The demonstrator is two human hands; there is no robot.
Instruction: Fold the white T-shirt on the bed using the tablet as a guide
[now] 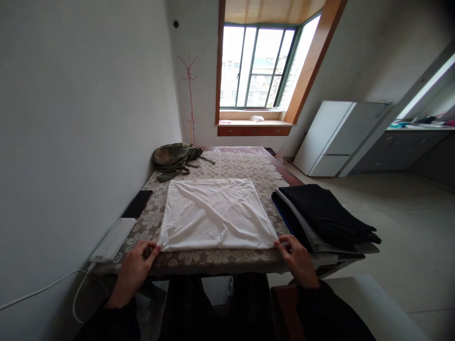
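A white cloth [216, 213], perhaps a folded garment, lies spread in a rough rectangle on the table, with creases running across its middle. My left hand [140, 258] pinches its near left corner between thumb and fingers. At the near right corner, my right hand [295, 255] grips the fabric the same way. Both hands rest close to the table's front edge. Right of the cloth, a stack of folded dark and grey clothes [320, 213] sits near my right hand and overhangs the table's side.
A flowered tablecloth [234, 163] covers the table. At the far left lies a green backpack [174, 158]. Along the wall are a black phone-like slab [138, 203] and a white power strip [113, 240] with a cable. A white fridge [337, 137] stands beyond, right of the window.
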